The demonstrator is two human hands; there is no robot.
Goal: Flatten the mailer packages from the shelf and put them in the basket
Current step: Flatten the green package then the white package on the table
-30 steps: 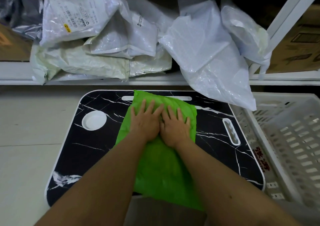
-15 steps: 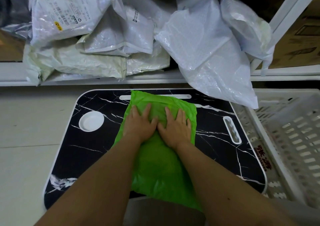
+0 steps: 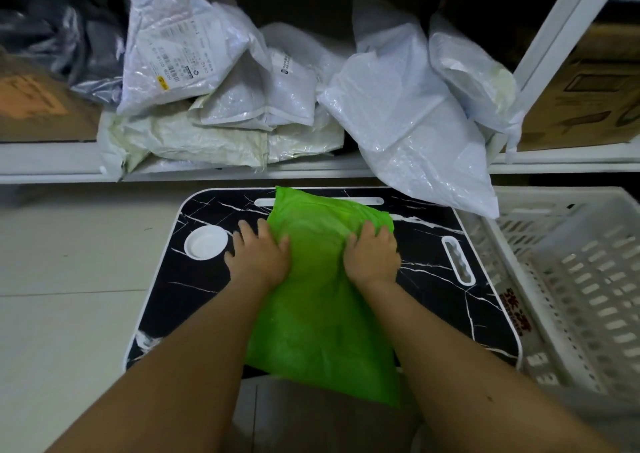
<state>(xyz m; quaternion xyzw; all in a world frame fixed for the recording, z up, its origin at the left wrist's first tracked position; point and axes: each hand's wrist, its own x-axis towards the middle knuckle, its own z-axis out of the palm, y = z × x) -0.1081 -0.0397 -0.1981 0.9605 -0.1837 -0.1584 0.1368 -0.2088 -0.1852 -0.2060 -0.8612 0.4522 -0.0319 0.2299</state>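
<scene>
Dim, flat indoor light. Beyond my hands [image 3: 315,255], the shelf recess is near black at the back. Small glints on the white plastic mailers [image 3: 408,130] up there. Only soft shadows near my grip. Wide-angle bend curves the shelf rail and the basket [image 3: 568,279] right of my grip; edges look soft and smeared.

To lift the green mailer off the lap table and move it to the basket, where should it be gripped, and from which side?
Probably by its two long side edges, where the left hand and right hand already sit. The green mailer lies flat on the lap table, its edges exposed; the basket is on the right.
</scene>
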